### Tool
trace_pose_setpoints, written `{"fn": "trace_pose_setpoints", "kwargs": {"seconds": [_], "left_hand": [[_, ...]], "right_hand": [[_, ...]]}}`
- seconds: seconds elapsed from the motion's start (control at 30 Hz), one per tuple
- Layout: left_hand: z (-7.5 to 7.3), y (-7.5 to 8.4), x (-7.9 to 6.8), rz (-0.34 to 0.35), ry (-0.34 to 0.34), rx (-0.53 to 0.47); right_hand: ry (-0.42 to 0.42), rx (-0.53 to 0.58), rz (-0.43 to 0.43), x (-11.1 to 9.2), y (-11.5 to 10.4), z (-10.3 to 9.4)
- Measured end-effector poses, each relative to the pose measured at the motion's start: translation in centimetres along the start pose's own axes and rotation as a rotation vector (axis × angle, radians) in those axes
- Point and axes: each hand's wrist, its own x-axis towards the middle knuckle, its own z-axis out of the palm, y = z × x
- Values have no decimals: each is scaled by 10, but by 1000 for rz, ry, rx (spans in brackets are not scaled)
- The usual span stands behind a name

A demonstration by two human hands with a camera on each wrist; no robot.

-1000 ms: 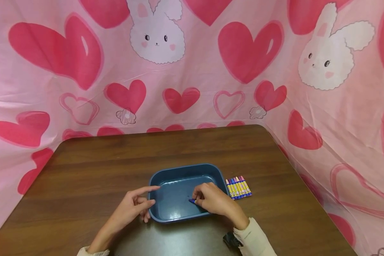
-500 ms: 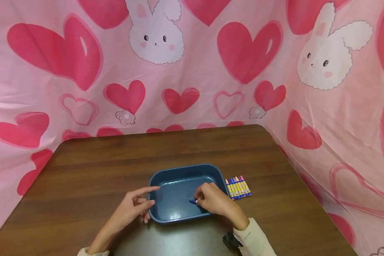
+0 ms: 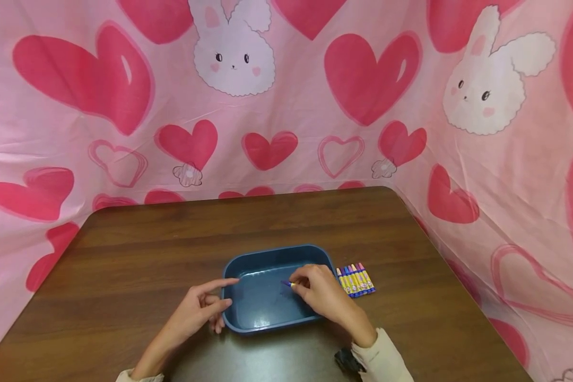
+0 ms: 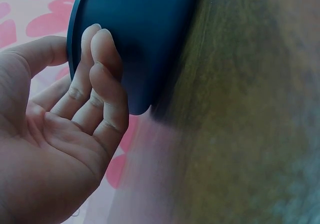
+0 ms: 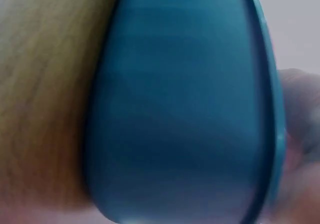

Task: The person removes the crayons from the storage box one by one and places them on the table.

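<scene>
A dark blue tray (image 3: 262,313) with raised walls rests on the table. My left hand (image 3: 196,310) holds its left rim: the thumb and index finger reach over the edge, and the other fingers (image 4: 107,83) bend along the outer wall. Above the right part of the tray, my right hand (image 3: 322,289) pinches a dark blue or purple crayon (image 3: 287,284) with a yellow wrapper, its tip pointing left. From the right wrist, the tray wall (image 5: 180,98) fills most of the view; the hand (image 5: 305,114) is blurred behind it and the crayon is hidden.
Several crayons (image 3: 355,280) in yellow wrappers lie in a row against the tray's right side. The brown wooden table (image 3: 172,239) extends around the tray. A pink heart-and-bunny cloth (image 3: 286,111) hangs behind it and at the sides. Something black (image 3: 348,362) sits at the right sleeve.
My right hand has moved the crayon slightly away from me, up from its lower place over the tray floor. The left hand and the tray have stayed put.
</scene>
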Motion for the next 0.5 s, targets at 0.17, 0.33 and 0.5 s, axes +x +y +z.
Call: {"fn": "trace_pose_setpoints", "kwargs": {"seconds": [0.17, 0.33, 0.5], "left_hand": [[1, 0, 0, 6, -3, -14], [1, -1, 0, -2, 1, -11], [0, -1, 0, -4, -1, -9]], "right_hand": [[119, 24, -25, -4, -4, -10], [213, 49, -57, -9, -1, -23], [289, 39, -52, -15, 9, -38]]}}
